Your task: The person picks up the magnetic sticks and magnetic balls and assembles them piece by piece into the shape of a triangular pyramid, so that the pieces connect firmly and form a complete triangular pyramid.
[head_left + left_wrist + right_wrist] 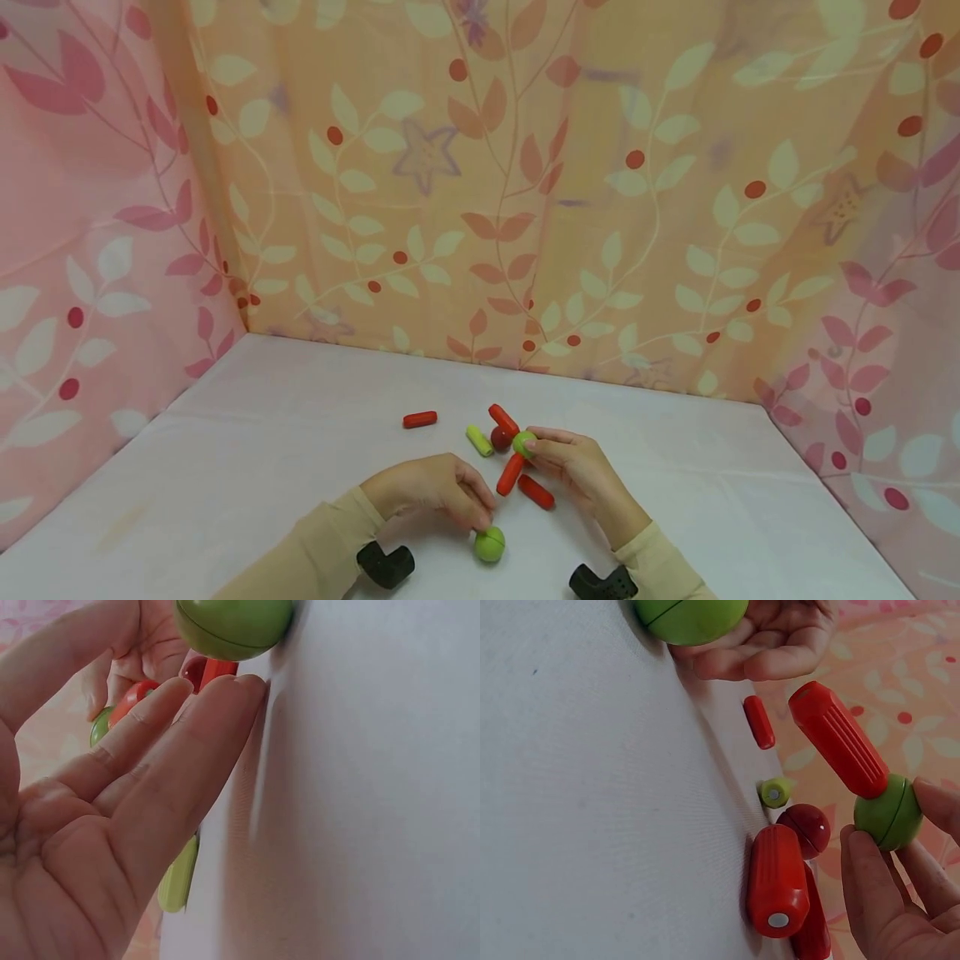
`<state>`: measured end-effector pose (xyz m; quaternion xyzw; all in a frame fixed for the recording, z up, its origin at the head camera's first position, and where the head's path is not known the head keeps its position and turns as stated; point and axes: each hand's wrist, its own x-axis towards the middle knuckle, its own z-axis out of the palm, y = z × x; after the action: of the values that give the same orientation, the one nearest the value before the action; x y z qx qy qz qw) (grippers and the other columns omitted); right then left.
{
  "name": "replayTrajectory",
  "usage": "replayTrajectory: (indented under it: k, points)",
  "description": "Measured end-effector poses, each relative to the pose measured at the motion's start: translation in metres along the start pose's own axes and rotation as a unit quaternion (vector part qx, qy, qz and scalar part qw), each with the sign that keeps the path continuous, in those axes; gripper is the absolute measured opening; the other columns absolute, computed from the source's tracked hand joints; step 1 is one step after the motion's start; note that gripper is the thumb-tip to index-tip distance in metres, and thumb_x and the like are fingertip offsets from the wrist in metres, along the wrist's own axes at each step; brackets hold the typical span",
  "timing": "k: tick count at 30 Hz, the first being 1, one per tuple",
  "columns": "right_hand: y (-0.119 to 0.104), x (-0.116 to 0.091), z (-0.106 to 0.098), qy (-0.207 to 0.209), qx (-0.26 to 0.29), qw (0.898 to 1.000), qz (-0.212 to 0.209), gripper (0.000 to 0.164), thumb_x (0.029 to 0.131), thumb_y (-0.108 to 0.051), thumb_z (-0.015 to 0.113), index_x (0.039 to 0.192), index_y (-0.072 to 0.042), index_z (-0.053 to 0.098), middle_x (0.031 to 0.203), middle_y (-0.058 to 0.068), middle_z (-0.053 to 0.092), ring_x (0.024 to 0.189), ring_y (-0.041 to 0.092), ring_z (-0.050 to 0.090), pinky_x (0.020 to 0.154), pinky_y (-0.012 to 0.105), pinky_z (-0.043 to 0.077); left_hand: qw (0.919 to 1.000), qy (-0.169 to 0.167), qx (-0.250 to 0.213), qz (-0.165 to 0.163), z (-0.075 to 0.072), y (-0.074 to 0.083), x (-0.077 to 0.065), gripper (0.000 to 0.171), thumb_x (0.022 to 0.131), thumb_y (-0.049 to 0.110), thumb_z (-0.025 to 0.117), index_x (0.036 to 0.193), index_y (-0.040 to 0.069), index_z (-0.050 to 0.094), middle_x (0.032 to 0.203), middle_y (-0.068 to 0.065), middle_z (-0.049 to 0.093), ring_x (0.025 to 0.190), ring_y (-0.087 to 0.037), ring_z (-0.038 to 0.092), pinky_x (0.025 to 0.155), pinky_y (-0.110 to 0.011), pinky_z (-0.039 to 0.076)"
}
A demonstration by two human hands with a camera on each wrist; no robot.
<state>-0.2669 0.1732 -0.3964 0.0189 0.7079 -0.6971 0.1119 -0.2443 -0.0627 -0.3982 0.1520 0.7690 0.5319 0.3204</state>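
1. The right hand (577, 467) pinches a green ball (889, 814) between thumb and fingertips; the ball is over the middle of the table (300, 492).
2. A red stick (840, 739) is joined to that ball and points toward the near side, raised off the table.
3. The left hand (435, 487) is left of the right one, its fingers nearly straight and lying close together, the thumb apart from them. Its fingertips are right at a second green ball (490, 546); whether they touch it I cannot tell.
4. That second ball rests on the table, nearest of all the pieces, with a dark seam line around it.
5. A red stick (536, 492) lies on the table near the right hand, a silvery disc (778, 920) at its end.
6. Beyond the held ball, to the left, are a dark red ball (500, 439) and another red stick (502, 417); a yellow-green stick (479, 441) lies just left of the dark red ball.
7. One more red stick (420, 419) lies farther left, well apart.
8. Leaf-patterned cloth (420, 208) hangs behind the far edge of the table.
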Motion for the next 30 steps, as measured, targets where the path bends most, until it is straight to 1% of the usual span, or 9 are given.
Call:
replayTrajectory:
  k: [5, 10, 14, 19, 25, 28, 30]
  points:
    - [0.0007, 0.0018, -0.0024, 0.003, -0.006, 1.000, 0.002, 0.048, 0.090, -0.020, 0.073, 0.130, 0.004, 0.062, 0.121, 0.012, 0.071, 0.098, 0.013, 0.072, 0.092, 0.034, 0.056, 1.0000, -0.006, 0.005, -0.003, 0.0020, 0.0010, 0.0007, 0.020, 0.083, 0.006, 0.078, 0.103, 0.005, 0.076, 0.094, -0.006, 0.078, 0.077, -0.011, 0.067, 0.075, -0.027, 0.056]
    - [0.0005, 0.0033, -0.0042, 0.002, -0.001, 1.000, 0.001, 0.048, 0.091, -0.019, 0.072, 0.131, 0.005, 0.061, 0.115, 0.008, 0.073, 0.096, 0.012, 0.072, 0.089, 0.030, 0.057, 0.9997, -0.022, -0.002, -0.003, 0.0029, 0.0009, 0.0009, 0.019, 0.083, 0.005, 0.078, 0.102, 0.005, 0.076, 0.095, -0.006, 0.077, 0.078, -0.010, 0.068, 0.078, -0.028, 0.058]
    - [0.0001, 0.0025, -0.0049, -0.001, 0.009, 1.000, 0.001, 0.046, 0.092, -0.017, 0.071, 0.130, 0.006, 0.061, 0.110, 0.007, 0.074, 0.096, 0.013, 0.073, 0.090, 0.032, 0.057, 0.9996, -0.029, 0.003, -0.001, 0.0042, 0.0014, -0.0016, 0.019, 0.082, 0.003, 0.078, 0.101, 0.006, 0.077, 0.096, -0.005, 0.077, 0.080, -0.012, 0.067, 0.080, -0.028, 0.058]
    - [-0.0006, 0.0013, -0.0053, -0.005, 0.008, 1.000, 0.001, 0.047, 0.092, -0.019, 0.071, 0.130, 0.006, 0.061, 0.111, 0.007, 0.075, 0.098, 0.015, 0.073, 0.093, 0.035, 0.055, 0.9995, -0.030, 0.014, 0.002, 0.0069, 0.0024, -0.0044, 0.020, 0.081, 0.002, 0.078, 0.100, 0.007, 0.078, 0.095, -0.004, 0.078, 0.082, -0.011, 0.066, 0.079, -0.026, 0.055]
    - [-0.0015, 0.0000, -0.0055, -0.009, 0.011, 1.000, -0.001, 0.046, 0.093, -0.018, 0.070, 0.130, 0.007, 0.061, 0.112, 0.008, 0.075, 0.099, 0.013, 0.073, 0.093, 0.034, 0.056, 0.9994, -0.032, 0.001, 0.013, 0.0099, -0.0006, -0.0043, 0.019, 0.080, 0.000, 0.078, 0.099, 0.005, 0.077, 0.093, -0.007, 0.078, 0.080, -0.010, 0.067, 0.077, -0.024, 0.056]
    - [-0.0018, -0.0005, -0.0057, -0.013, 0.009, 1.000, 0.000, 0.046, 0.093, -0.019, 0.069, 0.130, 0.007, 0.061, 0.112, 0.008, 0.074, 0.098, 0.012, 0.072, 0.093, 0.034, 0.056, 0.9996, -0.026, 0.007, 0.011, 0.0104, -0.0017, -0.0039, 0.018, 0.079, 0.000, 0.079, 0.097, 0.005, 0.077, 0.090, -0.006, 0.077, 0.080, -0.011, 0.066, 0.077, -0.025, 0.055]
    - [-0.0022, -0.0006, -0.0055, -0.013, 0.005, 1.000, 0.001, 0.046, 0.093, -0.019, 0.069, 0.130, 0.006, 0.061, 0.112, 0.008, 0.074, 0.098, 0.012, 0.072, 0.093, 0.034, 0.055, 0.9997, -0.015, 0.019, 0.005, 0.0097, -0.0013, -0.0042, 0.017, 0.079, 0.001, 0.079, 0.094, 0.007, 0.077, 0.087, -0.005, 0.077, 0.079, -0.012, 0.066, 0.076, -0.026, 0.054]
